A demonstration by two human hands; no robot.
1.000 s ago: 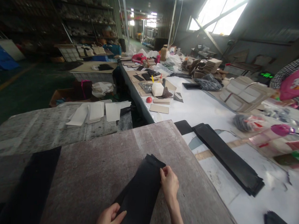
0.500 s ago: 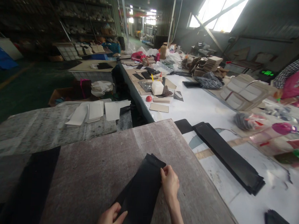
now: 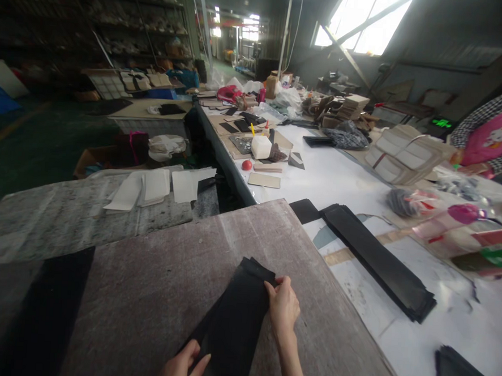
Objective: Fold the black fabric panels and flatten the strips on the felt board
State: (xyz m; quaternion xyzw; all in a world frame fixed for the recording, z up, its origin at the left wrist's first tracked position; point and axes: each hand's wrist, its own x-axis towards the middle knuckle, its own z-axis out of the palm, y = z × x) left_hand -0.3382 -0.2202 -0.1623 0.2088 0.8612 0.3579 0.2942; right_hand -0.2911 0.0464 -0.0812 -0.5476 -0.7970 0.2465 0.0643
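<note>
A few long black strips of sheet material (image 3: 236, 323) lie overlapping on the brownish board, their far ends slightly fanned. My right hand (image 3: 284, 306) pinches the far right corner of the top black strip between thumb and fingers. Lower down, my left hand (image 3: 184, 365) is closed at the left edge of the same strips, thumb lying over the top one. The near end of the strips runs out of the picture.
The brownish board (image 3: 151, 284) has another black strip (image 3: 52, 306) at its left. On the white table (image 3: 319, 183) to the right lies a stack of black strips (image 3: 378, 261). Farther off are a white glue container (image 3: 261, 147), a pink bottle (image 3: 448, 220) and a person in checked sleeves (image 3: 476, 119).
The view has shifted slightly, so the surroundings sit a little further left. Both hands keep nearly the same hold on the black strips.
</note>
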